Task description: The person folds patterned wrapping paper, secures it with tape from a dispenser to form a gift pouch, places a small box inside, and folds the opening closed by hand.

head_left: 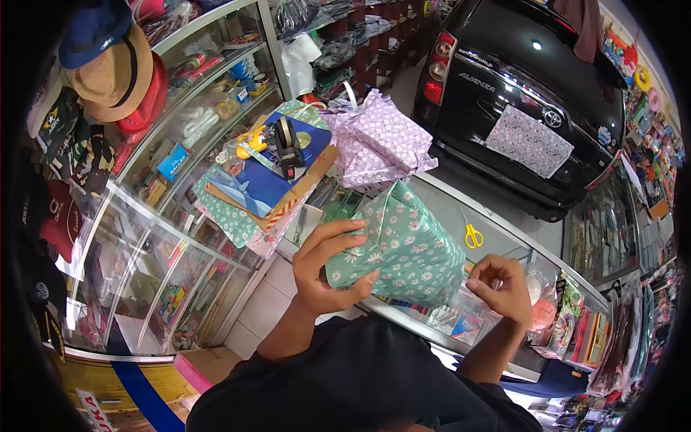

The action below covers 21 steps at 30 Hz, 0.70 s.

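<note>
A package wrapped in green daisy-print paper [414,252] is held up over the glass counter, its top folded to a point. My left hand [327,266] grips its left side, the fingers over the front and the thumb below. Just off the package's right edge is my right hand [504,288], thumb and fingertips pinched together. Whatever the pinch holds, if anything, is too small to make out. Yellow scissors [473,236] lie on the counter behind the package. A black tape dispenser [286,151] rests on a stack topped by a blue sheet [263,186].
A parcel in purple floral paper [381,140] stands on the counter behind the green one. More patterned paper [223,209] sticks out under the stack. Glass display cases [162,259] run along the left, with hats [111,79] above. A black car [522,93] is parked beyond the counter.
</note>
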Motion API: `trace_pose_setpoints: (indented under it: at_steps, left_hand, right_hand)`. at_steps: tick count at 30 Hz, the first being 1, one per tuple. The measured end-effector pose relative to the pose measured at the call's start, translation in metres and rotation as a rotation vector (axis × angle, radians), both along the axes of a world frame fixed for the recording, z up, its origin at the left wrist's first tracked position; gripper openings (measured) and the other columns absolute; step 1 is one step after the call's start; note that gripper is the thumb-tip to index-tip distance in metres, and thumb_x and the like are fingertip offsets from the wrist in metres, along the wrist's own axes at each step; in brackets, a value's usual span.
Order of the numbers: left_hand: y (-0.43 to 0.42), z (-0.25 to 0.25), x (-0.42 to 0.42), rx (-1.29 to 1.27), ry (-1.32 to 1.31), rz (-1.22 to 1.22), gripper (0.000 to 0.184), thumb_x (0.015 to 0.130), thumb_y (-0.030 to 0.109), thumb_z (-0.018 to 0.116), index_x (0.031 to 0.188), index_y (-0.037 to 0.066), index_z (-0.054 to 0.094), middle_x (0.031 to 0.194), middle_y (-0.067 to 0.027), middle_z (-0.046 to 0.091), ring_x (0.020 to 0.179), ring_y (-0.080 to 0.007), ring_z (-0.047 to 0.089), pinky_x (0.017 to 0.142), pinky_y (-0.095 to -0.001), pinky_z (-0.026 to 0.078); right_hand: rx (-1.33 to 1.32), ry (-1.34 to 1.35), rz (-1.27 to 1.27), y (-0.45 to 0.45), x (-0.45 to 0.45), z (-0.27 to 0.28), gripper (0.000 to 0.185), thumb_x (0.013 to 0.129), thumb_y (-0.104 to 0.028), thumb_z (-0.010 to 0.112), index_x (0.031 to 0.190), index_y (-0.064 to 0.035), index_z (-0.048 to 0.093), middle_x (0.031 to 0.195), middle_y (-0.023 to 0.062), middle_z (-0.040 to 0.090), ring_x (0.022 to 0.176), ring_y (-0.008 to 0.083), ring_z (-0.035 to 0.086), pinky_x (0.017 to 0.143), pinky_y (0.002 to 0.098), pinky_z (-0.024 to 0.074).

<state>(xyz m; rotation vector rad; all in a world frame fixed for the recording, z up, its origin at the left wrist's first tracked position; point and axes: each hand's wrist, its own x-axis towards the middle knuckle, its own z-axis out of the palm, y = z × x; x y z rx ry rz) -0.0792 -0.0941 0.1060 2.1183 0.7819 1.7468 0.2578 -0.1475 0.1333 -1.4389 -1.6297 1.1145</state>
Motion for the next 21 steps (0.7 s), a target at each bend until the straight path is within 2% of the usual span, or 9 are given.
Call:
trace_pose_setpoints:
  at_steps: [1, 2, 3, 5, 7, 10, 14, 17, 21]
  left_hand:
    - [0.0, 0.0, 0.006, -0.022, -0.005, 0.0, 0.055, 0.065, 0.017, 0.086, 0.114, -0.002, 0.07, 0.124, -0.0246, 0.069, 0.109, -0.0312, 0.07, 0.094, -0.0404, 0.055]
    - [0.0, 0.0, 0.011, -0.046, -0.01, 0.0, 0.055, 0.066, 0.017, 0.086, 0.114, -0.002, 0.07, 0.124, -0.0247, 0.069, 0.11, -0.0313, 0.07, 0.095, -0.0402, 0.055]
    - [-0.001, -0.003, 0.015, -0.048, -0.005, -0.005, 0.055, 0.066, 0.017, 0.086, 0.114, -0.002, 0.07, 0.124, -0.0247, 0.069, 0.11, -0.0313, 0.07, 0.095, -0.0402, 0.055]
    - [0.0, -0.007, 0.021, -0.094, -0.007, -0.04, 0.054, 0.066, 0.016, 0.086, 0.115, -0.002, 0.07, 0.124, -0.0245, 0.069, 0.11, -0.0319, 0.07, 0.095, -0.0403, 0.055]
    - [-0.002, -0.007, 0.024, -0.12, -0.006, -0.054, 0.053, 0.067, 0.013, 0.085, 0.115, -0.002, 0.07, 0.125, -0.0231, 0.069, 0.111, -0.0317, 0.07, 0.096, -0.0402, 0.055]
    - [-0.002, -0.006, 0.024, -0.151, -0.036, -0.048, 0.052, 0.068, 0.01, 0.085, 0.116, -0.002, 0.07, 0.126, -0.0219, 0.069, 0.113, -0.0316, 0.07, 0.097, -0.0405, 0.055]
    - [0.002, -0.012, 0.016, -0.226, -0.157, -0.052, 0.054, 0.071, 0.012, 0.084, 0.121, -0.003, 0.068, 0.128, -0.0232, 0.067, 0.117, -0.0313, 0.067, 0.102, -0.0409, 0.051]
    - [0.003, -0.02, 0.009, -0.33, -0.249, -0.095, 0.053, 0.076, 0.013, 0.083, 0.123, -0.003, 0.067, 0.131, -0.0227, 0.065, 0.124, -0.03, 0.063, 0.107, -0.0403, 0.047]
    - [0.001, -0.035, -0.01, -0.473, -0.318, -0.104, 0.049, 0.081, 0.013, 0.083, 0.125, -0.003, 0.066, 0.134, -0.0208, 0.064, 0.125, -0.0281, 0.062, 0.108, -0.0394, 0.047]
  right_hand:
    - [0.132, 0.078, -0.045, 0.003, -0.004, 0.001, 0.02, 0.084, -0.013, 0.086, 0.088, -0.0023, 0.07, 0.057, -0.0071, 0.055, 0.051, 0.0008, 0.046, 0.051, 0.0216, 0.0313]
    - [0.276, 0.031, -0.058, 0.006, -0.003, -0.002, 0.028, 0.078, -0.012, 0.088, 0.098, -0.0022, 0.071, 0.068, -0.001, 0.063, 0.06, 0.0067, 0.055, 0.059, 0.0243, 0.041]
    - [0.273, 0.035, -0.064, 0.009, -0.011, 0.003, 0.028, 0.078, -0.012, 0.088, 0.098, -0.0022, 0.071, 0.068, -0.001, 0.063, 0.06, 0.0067, 0.055, 0.059, 0.0243, 0.041]
    - [0.778, -0.058, -0.049, 0.018, -0.035, 0.027, 0.048, 0.073, -0.017, 0.091, 0.113, -0.0013, 0.069, 0.1, 0.0131, 0.07, 0.088, 0.0217, 0.068, 0.079, 0.0334, 0.0523]
    - [0.787, -0.212, 0.06, 0.021, -0.048, 0.044, 0.069, 0.072, -0.027, 0.094, 0.129, -0.0021, 0.065, 0.137, 0.0252, 0.059, 0.123, 0.0391, 0.062, 0.101, 0.0457, 0.0505]
    - [0.776, -0.299, 0.222, 0.039, -0.062, 0.054, 0.08, 0.074, -0.037, 0.093, 0.14, -0.0057, 0.06, 0.151, 0.0292, 0.049, 0.136, 0.0474, 0.053, 0.106, 0.0502, 0.0485]
    - [0.759, -0.259, 0.308, 0.063, -0.087, 0.067, 0.085, 0.082, -0.04, 0.086, 0.153, -0.0129, 0.048, 0.151, 0.0275, 0.05, 0.13, 0.0503, 0.056, 0.102, 0.0498, 0.0509]
    - [0.575, -0.373, 0.421, 0.081, -0.104, 0.071, 0.077, 0.087, -0.035, 0.081, 0.153, -0.0128, 0.047, 0.146, 0.024, 0.054, 0.123, 0.0465, 0.061, 0.097, 0.0498, 0.0527]
    - [0.6, -0.328, 0.467, 0.095, -0.125, 0.048, 0.072, 0.091, -0.032, 0.078, 0.152, -0.0096, 0.046, 0.138, 0.022, 0.057, 0.116, 0.0446, 0.063, 0.09, 0.0491, 0.0549]
